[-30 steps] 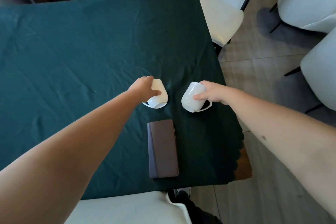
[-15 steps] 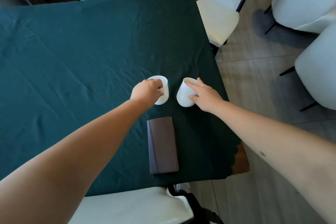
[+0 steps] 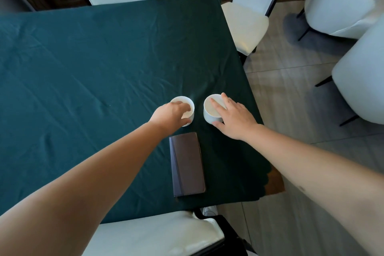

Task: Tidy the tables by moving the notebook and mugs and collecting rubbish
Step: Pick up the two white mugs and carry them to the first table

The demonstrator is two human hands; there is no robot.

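Left mug stood upright on green tablecloth, covered by left hand, right mug just beside, held under right hand, brown notebook laid nearer than both grips

White mugs, brown notebook — dark green tablecloth, white chairs

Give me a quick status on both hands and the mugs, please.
Left hand on left mug, right hand on right mug. Both upright. Notebook untouched; nothing blocking.
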